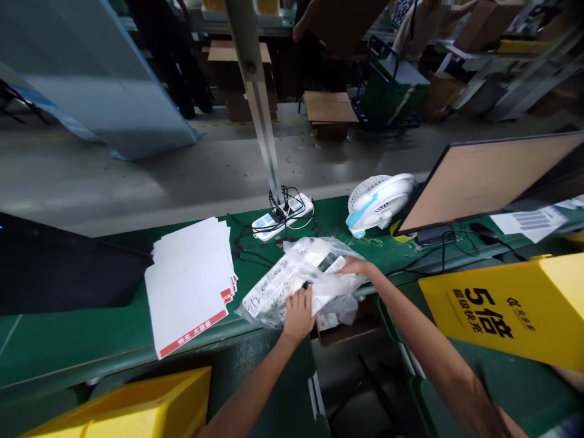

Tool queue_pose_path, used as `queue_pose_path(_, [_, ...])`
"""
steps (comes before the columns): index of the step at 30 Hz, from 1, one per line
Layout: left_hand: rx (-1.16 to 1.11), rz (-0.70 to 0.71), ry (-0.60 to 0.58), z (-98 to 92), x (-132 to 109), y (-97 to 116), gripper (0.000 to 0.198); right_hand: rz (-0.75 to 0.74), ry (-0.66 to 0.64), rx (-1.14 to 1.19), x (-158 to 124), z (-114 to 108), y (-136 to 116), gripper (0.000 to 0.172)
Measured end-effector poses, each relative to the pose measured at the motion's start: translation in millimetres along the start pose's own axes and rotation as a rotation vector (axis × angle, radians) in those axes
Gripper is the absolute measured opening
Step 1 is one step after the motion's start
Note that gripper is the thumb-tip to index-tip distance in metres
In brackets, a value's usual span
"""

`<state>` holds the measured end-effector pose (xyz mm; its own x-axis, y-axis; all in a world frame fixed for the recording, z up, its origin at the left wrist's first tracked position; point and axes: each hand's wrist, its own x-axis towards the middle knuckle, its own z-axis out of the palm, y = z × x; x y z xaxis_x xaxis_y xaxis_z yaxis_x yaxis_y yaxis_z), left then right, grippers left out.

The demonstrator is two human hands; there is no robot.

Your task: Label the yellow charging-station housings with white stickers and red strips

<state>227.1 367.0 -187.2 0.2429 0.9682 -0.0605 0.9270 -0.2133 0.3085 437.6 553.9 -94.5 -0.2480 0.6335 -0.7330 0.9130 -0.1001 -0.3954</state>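
Observation:
A clear plastic bag (pixel 314 246) with a white sheet or flat pack (pixel 267 291) in it lies at the table's front edge, with black handwriting on the white surface. My left hand (pixel 298 313) rests on its near side, fingers curled on the plastic beside a small black thing (pixel 305 284). From the right, my right hand (pixel 356 266) reaches to the bag; its fingertips are partly hidden by plastic. A dark piece with a white label (pixel 335 266) shows close to those fingers. What exactly they pinch I cannot make out.
White sheets with red edges (pixel 189 280) lie left on the green table (pixel 91 340). Behind stand a power strip (pixel 283 216) with cables, a white fan (pixel 381 204) and a monitor (pixel 493 182). Yellow bins (pixel 506 310) flank the front. Other people stand beyond the aisle.

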Motion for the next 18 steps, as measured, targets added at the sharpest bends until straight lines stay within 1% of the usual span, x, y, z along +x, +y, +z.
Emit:
queue_pose_path(3, [0.015, 0.007, 0.0, -2.5, -0.2, -3.0, 0.083, -0.068, -0.062, 0.018, -12.1, -0.8, 6.4, 0.024])
queue_pose_path(5, [0.025, 0.009, 0.004, -1.8, -1.6, -5.1, 0.079, -0.127, -0.05, 0.001, -19.6, 0.9, 7.3, 0.023])
queue_pose_path(7, [0.032, 0.011, 0.009, 1.0, -3.5, -6.6, 0.072, -0.16, -0.009, -0.042, -28.1, 6.1, 5.6, 0.023])
queue_pose_path(9, [0.037, 0.009, 0.013, 4.9, -5.2, -7.1, 0.067, -0.176, 0.057, -0.092, -39.0, 14.4, 1.9, 0.027])
queue_pose_path(12, [0.042, -0.001, 0.017, 10.0, -6.7, -5.8, 0.066, -0.202, 0.144, -0.141, -60.3, 29.6, -5.7, 0.034])
queue_pose_path(15, [0.046, -0.016, 0.019, 11.0, -6.7, -3.7, 0.065, -0.248, 0.184, -0.138, -81.7, 41.7, -13.6, 0.033])
queue_pose_path(18, [0.045, -0.035, 0.013, 7.4, -6.6, -3.1, 0.066, -0.281, 0.188, -0.094, -92.1, 45.2, -17.2, 0.041])
